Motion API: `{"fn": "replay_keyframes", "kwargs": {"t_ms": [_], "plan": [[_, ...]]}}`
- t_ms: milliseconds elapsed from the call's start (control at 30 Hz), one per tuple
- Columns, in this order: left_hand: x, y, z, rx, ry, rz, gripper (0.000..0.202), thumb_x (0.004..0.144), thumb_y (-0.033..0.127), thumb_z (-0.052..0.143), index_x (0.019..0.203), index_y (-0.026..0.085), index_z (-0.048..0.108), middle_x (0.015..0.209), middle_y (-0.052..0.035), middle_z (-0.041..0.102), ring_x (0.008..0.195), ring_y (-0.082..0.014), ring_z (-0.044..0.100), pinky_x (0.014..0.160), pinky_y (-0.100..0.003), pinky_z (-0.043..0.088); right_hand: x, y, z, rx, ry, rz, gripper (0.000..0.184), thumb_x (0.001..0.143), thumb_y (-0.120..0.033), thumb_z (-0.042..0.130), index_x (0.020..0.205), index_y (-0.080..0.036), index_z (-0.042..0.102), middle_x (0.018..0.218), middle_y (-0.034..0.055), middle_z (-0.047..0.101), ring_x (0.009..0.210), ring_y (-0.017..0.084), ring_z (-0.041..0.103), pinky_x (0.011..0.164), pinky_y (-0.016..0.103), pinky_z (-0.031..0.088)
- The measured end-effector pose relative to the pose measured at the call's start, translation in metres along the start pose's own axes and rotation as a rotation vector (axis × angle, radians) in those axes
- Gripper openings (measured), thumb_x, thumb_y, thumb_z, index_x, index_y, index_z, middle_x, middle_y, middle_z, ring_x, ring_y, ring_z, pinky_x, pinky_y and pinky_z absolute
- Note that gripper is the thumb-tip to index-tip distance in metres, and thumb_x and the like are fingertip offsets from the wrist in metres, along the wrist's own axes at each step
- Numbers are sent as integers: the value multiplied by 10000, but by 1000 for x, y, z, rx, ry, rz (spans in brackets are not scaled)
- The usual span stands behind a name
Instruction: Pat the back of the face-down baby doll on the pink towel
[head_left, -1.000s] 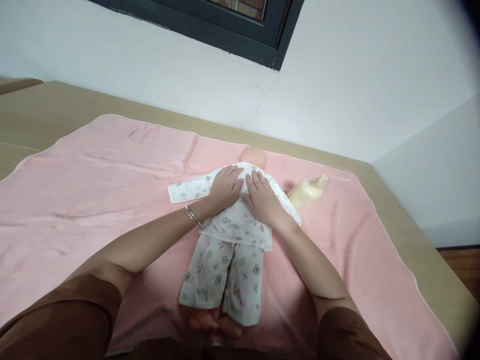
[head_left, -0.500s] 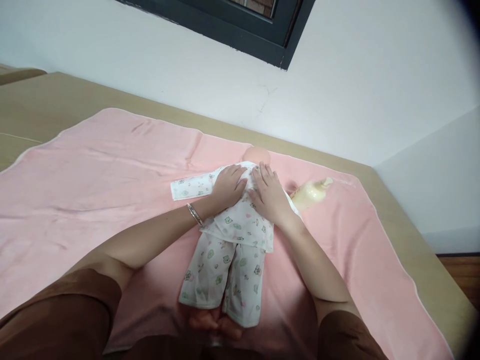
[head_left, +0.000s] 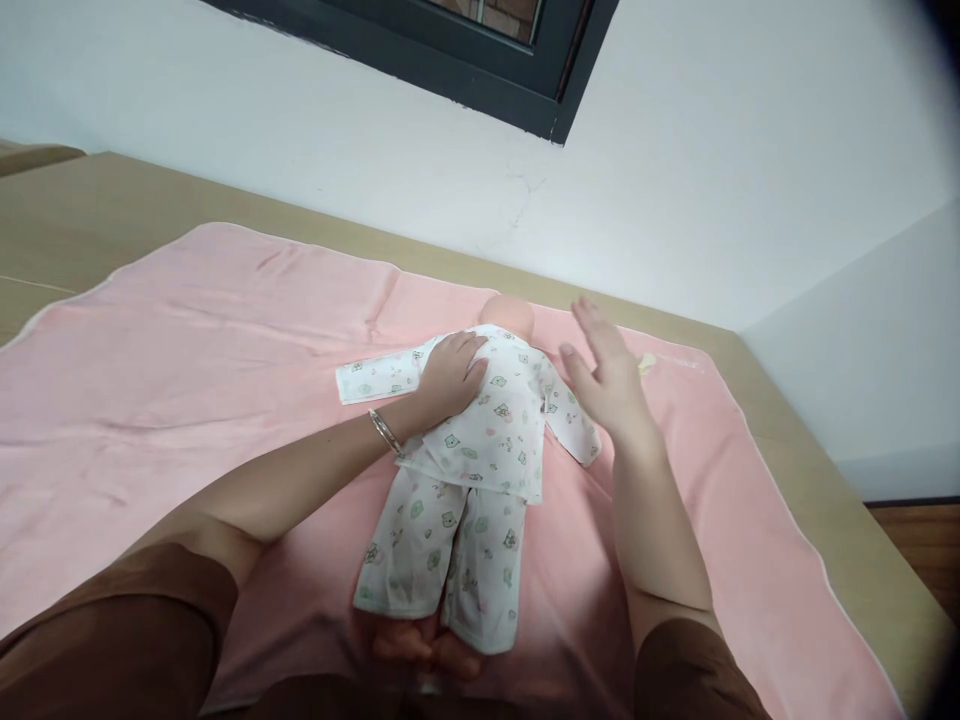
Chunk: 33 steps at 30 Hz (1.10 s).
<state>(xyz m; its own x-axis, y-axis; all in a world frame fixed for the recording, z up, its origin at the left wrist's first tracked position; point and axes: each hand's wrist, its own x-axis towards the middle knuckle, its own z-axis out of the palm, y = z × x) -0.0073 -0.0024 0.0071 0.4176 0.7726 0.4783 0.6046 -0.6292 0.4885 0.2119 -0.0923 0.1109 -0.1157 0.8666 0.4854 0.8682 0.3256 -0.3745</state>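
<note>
A baby doll (head_left: 504,410) in white printed pajamas lies on a pink blanket (head_left: 247,330), its bald head at the far end and its feet toward me. Flat on the doll's upper body, on the left side, rests my left hand (head_left: 453,375), fingers stretched out. My right hand (head_left: 607,375) is raised to the right of the doll, apart from it, with the thumb away from the fingers and nothing held. Behind this hand a pale yellow bottle (head_left: 647,363) is mostly hidden; only its tip shows.
The blanket covers much of a light wooden table (head_left: 172,190). A white wall (head_left: 420,190) with a dark-framed window (head_left: 517,90) rises behind the far edge. Another pale wall stands at the right.
My right hand has lifted off the doll's upper body and moved right, uncovering the doll's right-side sleeve and blocking most of the bottle. My left hand stays on the doll.
</note>
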Motion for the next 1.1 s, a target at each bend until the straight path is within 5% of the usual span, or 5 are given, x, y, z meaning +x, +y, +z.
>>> {"fn": "replay_keyframes", "kwargs": {"t_ms": [467,600,767,933,1100], "plan": [[-4,38,-19,88,108,123,406,918,240,471,1294,171,608,1479,-140,520,1471,-356,347,1244,-642,162,-21,15,-80,-33,305,221,529,992,-473,434,1483,-279,470,1591,80,429,1497,274,367,1185,574,374],[4,95,-27,-512,-147,1,353,906,365,540,1205,230,669,1387,-89,613,1373,-305,486,1220,-533,317,-26,23,-84,-41,142,277,593,1005,-518,394,1536,-255,397,1639,105,328,1529,288,292,1210,585,324],[40,142,-5,-1592,-691,-634,537,974,529,358,1171,121,647,1216,-194,686,1139,-298,673,1063,-487,487,-28,26,-77,-161,-201,346,718,991,-537,392,1573,-128,293,1687,179,95,1569,327,83,1228,595,265],[55,151,18,-1918,-686,-790,566,1002,539,315,1229,100,590,1136,-184,705,1048,-277,707,1003,-483,516,-27,13,-71,-244,-328,346,501,996,-456,353,1358,-173,554,1523,165,501,1477,331,391,1138,559,414],[32,139,8,-1891,-712,-867,534,985,538,368,1230,123,597,1166,-186,706,1069,-301,710,1006,-497,515,-24,0,-68,-332,-335,376,510,1004,-383,341,1385,-99,527,1542,224,458,1487,355,367,1138,556,407]]}}
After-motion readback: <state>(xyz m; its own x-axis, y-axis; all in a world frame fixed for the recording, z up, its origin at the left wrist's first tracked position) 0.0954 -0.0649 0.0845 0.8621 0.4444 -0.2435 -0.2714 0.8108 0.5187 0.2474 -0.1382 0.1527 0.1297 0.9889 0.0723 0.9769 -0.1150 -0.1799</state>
